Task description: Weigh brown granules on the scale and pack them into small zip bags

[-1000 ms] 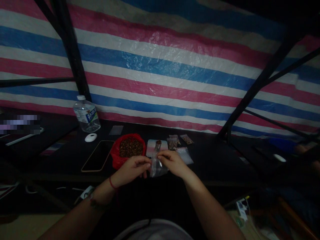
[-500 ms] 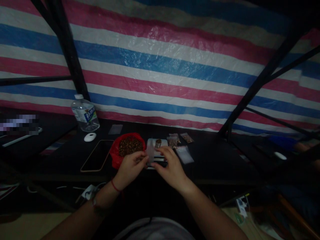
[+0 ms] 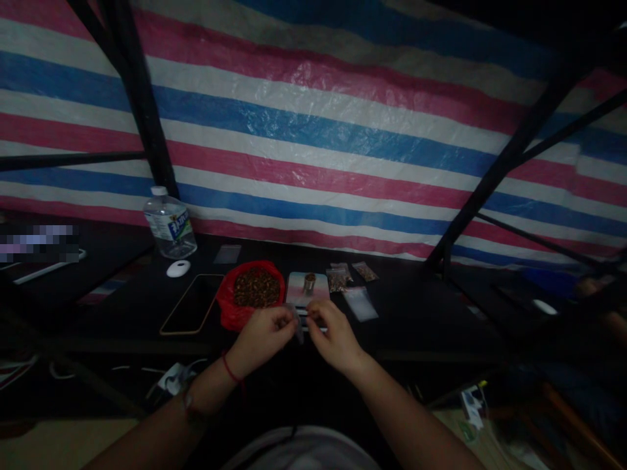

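Pinching a small clear bag (image 3: 296,324) between them, your left hand (image 3: 262,337) and right hand (image 3: 337,337) each keep a closed grip on its edges, just above the near edge of the dark surface (image 3: 416,320). Bag is dim, contents can't be told. Just beyond: a small scale (image 3: 307,292) with a little cup (image 3: 309,282) on it, red bag of brown bits (image 3: 251,292) to its left, phone (image 3: 192,304) further left. Filled packets (image 3: 343,277) sit right of the scale. Farther back: white mouse (image 3: 177,268), water bottle (image 3: 169,224), striped tarp (image 3: 313,130).
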Tool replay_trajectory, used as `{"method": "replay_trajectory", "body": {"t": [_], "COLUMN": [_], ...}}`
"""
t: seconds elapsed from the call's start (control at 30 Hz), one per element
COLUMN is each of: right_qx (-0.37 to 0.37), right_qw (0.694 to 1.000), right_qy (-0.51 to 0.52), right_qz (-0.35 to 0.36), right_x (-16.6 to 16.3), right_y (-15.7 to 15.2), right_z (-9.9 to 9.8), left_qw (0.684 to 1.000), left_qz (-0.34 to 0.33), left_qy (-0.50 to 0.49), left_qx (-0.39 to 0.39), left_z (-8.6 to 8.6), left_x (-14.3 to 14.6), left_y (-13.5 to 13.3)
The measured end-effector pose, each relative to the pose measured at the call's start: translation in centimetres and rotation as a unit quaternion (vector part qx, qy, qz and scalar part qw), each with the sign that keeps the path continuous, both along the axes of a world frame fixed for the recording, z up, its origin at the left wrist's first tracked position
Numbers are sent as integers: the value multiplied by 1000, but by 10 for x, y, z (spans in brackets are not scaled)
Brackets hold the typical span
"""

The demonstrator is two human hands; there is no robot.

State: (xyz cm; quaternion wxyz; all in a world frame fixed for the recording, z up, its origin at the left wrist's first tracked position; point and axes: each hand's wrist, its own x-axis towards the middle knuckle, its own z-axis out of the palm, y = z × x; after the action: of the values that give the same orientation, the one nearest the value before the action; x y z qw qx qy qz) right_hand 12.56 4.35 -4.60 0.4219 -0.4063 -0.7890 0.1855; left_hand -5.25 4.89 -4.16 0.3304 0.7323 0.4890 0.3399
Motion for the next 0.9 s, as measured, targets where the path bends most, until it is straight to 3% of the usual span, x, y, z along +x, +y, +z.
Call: {"method": "replay_trajectory", "body": {"t": [0.1, 0.33, 0.5, 0.63, 0.9], "right_qx": [0, -2, -12, -33, -108], "right_qw": [999, 999, 995, 992, 993], "right_qy": [-23, -47, -94, -117, -50], "right_qz": [39, 24, -10, 29, 10], "right_x": [-1, 1, -3, -4, -4], "right_y": [-3, 3, 0, 1, 4], "right_z": [-1, -6, -11, -11, -8], "left_qw": [1000, 998, 994, 987, 946], "left_qz": [-11, -48, -27, -51, -78], "left_qy": [22, 50, 103, 140, 180], "left_qx": [-12, -11, 27, 63, 260], "left_z": [-3, 2, 1, 0, 9], "left_x": [1, 3, 5, 6, -3], "left_y": [1, -2, -2, -7, -11]}}
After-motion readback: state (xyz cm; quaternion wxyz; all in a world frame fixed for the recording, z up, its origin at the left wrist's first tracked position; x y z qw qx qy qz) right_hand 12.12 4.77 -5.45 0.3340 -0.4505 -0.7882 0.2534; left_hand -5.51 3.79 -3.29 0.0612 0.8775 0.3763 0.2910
